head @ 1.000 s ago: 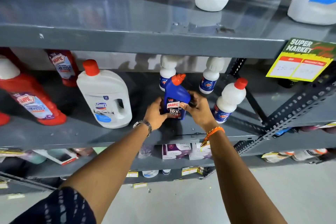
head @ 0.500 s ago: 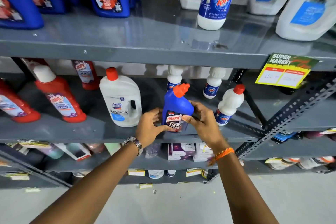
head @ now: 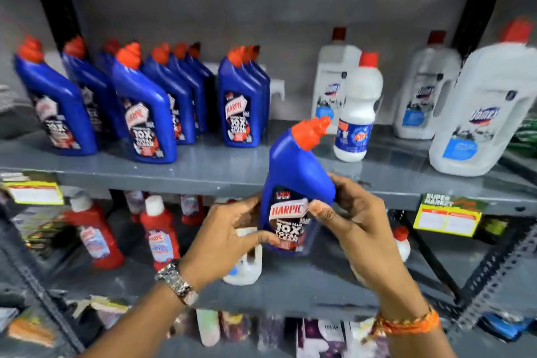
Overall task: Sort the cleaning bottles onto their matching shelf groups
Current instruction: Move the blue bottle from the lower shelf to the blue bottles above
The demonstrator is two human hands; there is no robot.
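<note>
2 hands clasp tilted blue bottle.

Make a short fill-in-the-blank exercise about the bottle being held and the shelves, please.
1. Both hands hold a blue bottle with an ____ cap.
2. The matching blue bottles stand on the upper shelf, to the ____ of the white ones.
3. The red bottles stand on the shelf ____ the blue ones.
4. The left hand wears a ____ at the wrist.

Answers: orange; left; below; watch
</note>
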